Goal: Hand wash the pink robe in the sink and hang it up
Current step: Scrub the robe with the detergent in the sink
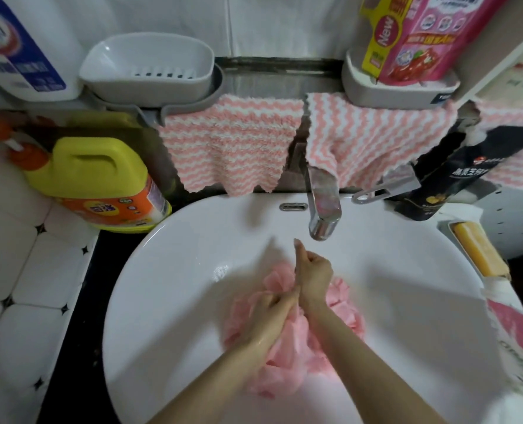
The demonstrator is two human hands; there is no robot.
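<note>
Both hands are closed on the pink robe (pixel 293 341): the left hand (pixel 272 313) has its grip clamped around a bunched fold, the right hand (pixel 313 275) fisted just above. The robe lies heaped in the sink (pixel 162 301) below the faucet (pixel 323 215). Hard scrubbing could slop water over the rim.
</note>
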